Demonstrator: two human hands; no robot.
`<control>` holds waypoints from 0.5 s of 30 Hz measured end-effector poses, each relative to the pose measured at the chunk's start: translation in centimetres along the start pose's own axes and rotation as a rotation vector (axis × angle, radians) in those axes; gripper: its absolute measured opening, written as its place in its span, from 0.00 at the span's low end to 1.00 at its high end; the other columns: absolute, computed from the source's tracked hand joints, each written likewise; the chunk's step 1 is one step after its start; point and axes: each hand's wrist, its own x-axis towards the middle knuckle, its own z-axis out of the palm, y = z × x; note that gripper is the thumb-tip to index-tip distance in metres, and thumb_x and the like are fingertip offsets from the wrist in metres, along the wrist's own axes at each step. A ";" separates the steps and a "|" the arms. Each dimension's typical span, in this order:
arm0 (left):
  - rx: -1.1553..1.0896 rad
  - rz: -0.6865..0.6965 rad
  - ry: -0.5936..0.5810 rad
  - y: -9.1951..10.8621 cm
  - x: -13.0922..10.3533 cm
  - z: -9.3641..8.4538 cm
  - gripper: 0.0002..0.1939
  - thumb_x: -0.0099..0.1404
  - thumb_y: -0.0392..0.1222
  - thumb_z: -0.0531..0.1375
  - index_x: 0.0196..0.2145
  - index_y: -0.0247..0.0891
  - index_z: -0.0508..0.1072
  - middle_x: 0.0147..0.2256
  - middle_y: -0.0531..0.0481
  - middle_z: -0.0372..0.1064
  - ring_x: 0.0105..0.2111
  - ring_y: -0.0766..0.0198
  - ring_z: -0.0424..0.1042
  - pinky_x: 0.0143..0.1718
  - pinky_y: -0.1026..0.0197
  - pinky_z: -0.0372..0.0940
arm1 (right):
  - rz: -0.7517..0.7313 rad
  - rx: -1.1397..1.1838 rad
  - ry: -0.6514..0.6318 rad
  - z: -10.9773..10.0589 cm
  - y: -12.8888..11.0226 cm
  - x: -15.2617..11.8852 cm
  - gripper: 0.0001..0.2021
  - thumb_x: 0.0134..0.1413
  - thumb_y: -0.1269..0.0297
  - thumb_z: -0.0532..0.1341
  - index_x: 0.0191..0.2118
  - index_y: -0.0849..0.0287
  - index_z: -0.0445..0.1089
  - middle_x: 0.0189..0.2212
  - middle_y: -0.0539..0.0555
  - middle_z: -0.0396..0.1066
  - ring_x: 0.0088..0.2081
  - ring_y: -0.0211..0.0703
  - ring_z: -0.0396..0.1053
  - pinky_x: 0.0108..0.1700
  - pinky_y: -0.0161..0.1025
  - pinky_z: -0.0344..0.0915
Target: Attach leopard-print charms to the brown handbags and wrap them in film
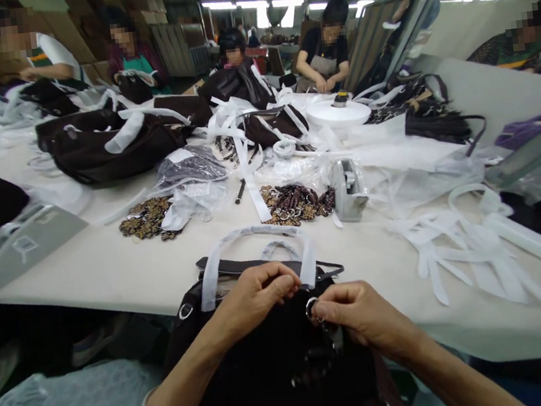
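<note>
A dark handbag (pixel 268 353) rests at the table's front edge, close to my body. Its handle (pixel 212 271) is wrapped in white material and arches up from the top. My left hand (pixel 267 286) is closed in a pinch beside the right end of that handle; what its fingertips hold, if anything, is too small to make out. Between thumb and forefinger, my right hand (pixel 356 310) grips a silver metal ring (pixel 310 307) in front of the bag's upper right side. Dark, blurred pieces with metal parts hang below the ring.
Leopard-patterned charms (pixel 148 218) and a second pile of charms with rings (pixel 295 203) lie ahead. A grey tape dispenser (pixel 350 194) stands beside them, another dispenser (pixel 26 247) at left. White strips (pixel 447 254) lie right. More dark bags (pixel 117 145) and several people are beyond.
</note>
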 end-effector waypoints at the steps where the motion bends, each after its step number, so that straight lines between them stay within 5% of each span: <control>1: 0.045 -0.029 -0.039 -0.1 0.0 0.4 0.11 0.67 0.45 0.57 0.38 0.36 0.75 0.31 0.52 0.72 0.31 0.66 0.69 0.34 0.64 0.63 | -0.011 -0.074 0.077 -0.2 0.3 -0.1 0.17 0.48 0.50 0.68 0.27 0.63 0.76 0.14 0.45 0.59 0.13 0.25 0.49 0.14 0.27 0.42; 5: 0.132 -0.117 -0.069 -0.4 0.1 2.2 0.09 0.63 0.44 0.60 0.31 0.36 0.75 0.25 0.55 0.68 0.26 0.68 0.66 0.28 0.66 0.60 | -0.083 -0.160 0.190 -0.3 1.2 -0.2 0.16 0.49 0.52 0.67 0.26 0.62 0.75 0.18 0.47 0.63 0.18 0.28 0.53 0.16 0.28 0.47; 10: -0.183 -0.254 -0.051 -1.6 0.5 3.5 0.12 0.61 0.47 0.60 0.30 0.34 0.70 0.24 0.55 0.67 0.22 0.69 0.66 0.23 0.67 0.64 | -0.046 -0.020 0.116 0.0 2.3 -0.6 0.19 0.50 0.47 0.65 0.33 0.61 0.75 0.19 0.46 0.64 0.14 0.27 0.50 0.14 0.29 0.44; 15: -0.370 -0.293 -0.032 -2.3 0.6 3.8 0.15 0.57 0.49 0.64 0.29 0.32 0.70 0.24 0.51 0.70 0.21 0.69 0.68 0.23 0.66 0.67 | -0.115 0.099 0.187 0.8 3.2 -0.9 0.20 0.51 0.45 0.64 0.31 0.61 0.73 0.17 0.45 0.62 0.13 0.26 0.50 0.15 0.29 0.42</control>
